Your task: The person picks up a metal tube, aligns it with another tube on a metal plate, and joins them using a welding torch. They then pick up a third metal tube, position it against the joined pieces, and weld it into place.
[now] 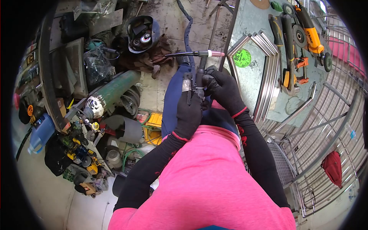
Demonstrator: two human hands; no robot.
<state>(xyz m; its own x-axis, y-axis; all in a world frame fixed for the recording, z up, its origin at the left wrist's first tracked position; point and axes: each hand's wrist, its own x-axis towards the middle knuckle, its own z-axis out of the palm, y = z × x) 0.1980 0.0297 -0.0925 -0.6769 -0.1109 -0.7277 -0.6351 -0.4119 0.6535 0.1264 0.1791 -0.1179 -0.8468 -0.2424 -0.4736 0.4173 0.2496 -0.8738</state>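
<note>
A welding torch (201, 54) with a long black back cap and a pinkish nozzle lies across the top of its dark handle, above my lap. My left hand (190, 111), in a black glove, is wrapped round the lower part of the handle and its cable. Beside it on the right, my right hand (224, 89), also gloved in black, has its fingers bent in against the handle. The dark sleeved cable (186, 36) runs up from the hands across the floor. What the right fingertips pinch is too small to tell.
To the right, a metal table (283, 103) bears bent steel tubes (264, 80), an orange grinder (312, 38) and clamps (302, 63). A green gas cylinder (117, 92), a helmet (143, 34) with discs inside and a yellow case (153, 130) are at the left. Metal racks (326, 126) stand far right.
</note>
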